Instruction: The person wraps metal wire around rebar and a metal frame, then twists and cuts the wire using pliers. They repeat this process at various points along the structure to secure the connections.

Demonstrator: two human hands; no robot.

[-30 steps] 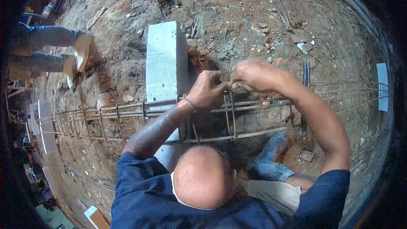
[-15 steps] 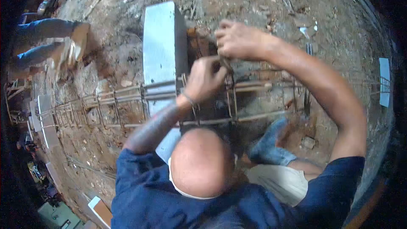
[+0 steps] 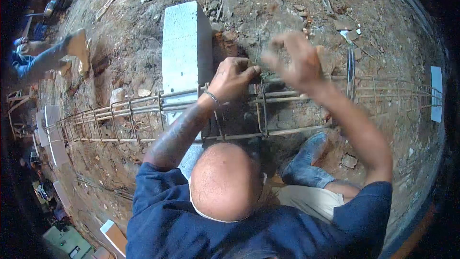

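Observation:
A long rebar cage point(image 3: 297, 129) of thin rods and square stirrups runs across the view, over a white block point(image 3: 180, 48). My left hand point(image 3: 235, 76) is closed at the cage's upper rods, beside a stirrup, with thumb and fingers pinched together; what lies between them is too small to make out. To its right my right hand point(image 3: 297, 62) is raised above the upper rods, apart from my left hand. Its fingers look spread but are smeared by motion. A bracelet sits on my left wrist.
Another person's leg and boot point(image 3: 76, 50) show at the upper left. White blocks point(image 3: 56, 136) lie under the cage's left end, and another point(image 3: 436, 94) at its right end. Metal strips point(image 3: 350, 72) cross the cage on the right. A green case point(image 3: 67, 244) lies at the lower left.
My right hand has moved right, away from my left hand, which stays by the same stirrup. The other person's legs have shifted at the upper left.

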